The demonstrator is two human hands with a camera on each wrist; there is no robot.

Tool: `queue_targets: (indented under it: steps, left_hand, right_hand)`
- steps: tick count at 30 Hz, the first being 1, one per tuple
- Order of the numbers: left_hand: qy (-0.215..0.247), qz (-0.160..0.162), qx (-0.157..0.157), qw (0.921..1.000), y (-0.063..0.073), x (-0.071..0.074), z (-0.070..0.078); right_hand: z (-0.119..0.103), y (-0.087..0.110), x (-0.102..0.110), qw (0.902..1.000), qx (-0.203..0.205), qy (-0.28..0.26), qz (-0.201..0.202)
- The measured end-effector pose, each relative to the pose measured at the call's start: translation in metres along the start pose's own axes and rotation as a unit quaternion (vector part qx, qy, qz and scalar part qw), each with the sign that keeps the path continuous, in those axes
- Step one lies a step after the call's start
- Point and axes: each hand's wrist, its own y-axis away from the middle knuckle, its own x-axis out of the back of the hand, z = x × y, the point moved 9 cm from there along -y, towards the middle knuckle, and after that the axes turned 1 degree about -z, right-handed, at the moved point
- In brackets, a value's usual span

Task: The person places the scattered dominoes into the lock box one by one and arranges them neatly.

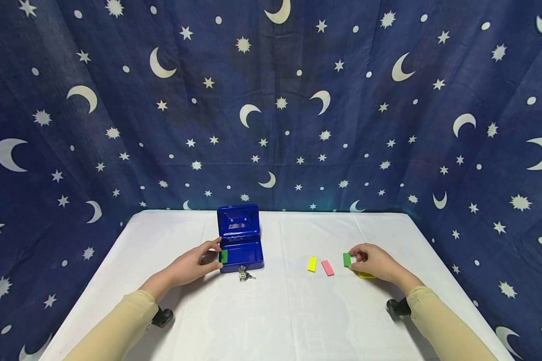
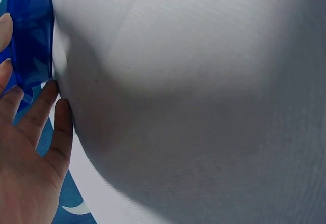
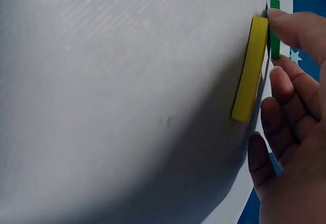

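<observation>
A blue metal cash box (image 1: 241, 268) stands with its lid (image 1: 238, 220) up. My left hand (image 1: 189, 265) holds its left side, thumb near the front corner and fingers toward the back. In the left wrist view, fingertips (image 2: 52, 87) lie right at the box's blue wall (image 2: 33, 51). Inside the box, against the left wall, is a green block (image 1: 224, 256). On the right, my right hand (image 1: 378, 263) pinches another green block (image 1: 346, 259) between thumb and fingers. A yellow block (image 3: 250, 71) lies under that hand, partly hidden in the head view.
A padlock with keys (image 1: 242, 274) is at the box's front. Between the box and my right hand lie a yellow block (image 1: 312, 264) and a pink block (image 1: 327, 267) on the white-covered table (image 1: 275, 311). A dark blue star-patterned curtain (image 1: 271, 145) stands behind.
</observation>
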Motion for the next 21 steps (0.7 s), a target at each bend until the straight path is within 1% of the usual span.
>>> queue_targets:
  steps: [3,6,10,14,21]
  left_hand:
    - [-0.001,0.0,0.002,1.0,-0.001,0.0,-0.001]
    - [-0.001,0.0,0.003,1.0,-0.002,0.0,-0.001]
    - [-0.002,-0.001,0.006,1.0,-0.002,-0.001,-0.002]
    - [-0.002,-0.001,0.01,0.9999,-0.002,-0.001,-0.002]
    - [-0.001,-0.003,0.01,0.9999,0.0,-0.001,0.0]
  right_hand:
    - [-0.003,-0.002,0.0,1.0,-0.002,-0.009,0.001]
    - [-0.004,-0.005,0.002,0.9997,-0.014,-0.018,0.012]
    - [-0.011,-0.008,0.006,0.9995,-0.01,-0.016,0.024]
    - [-0.02,-0.01,0.008,0.9995,0.009,-0.001,0.031]
    - [-0.041,-0.013,0.009,0.998,0.04,-0.013,0.047]
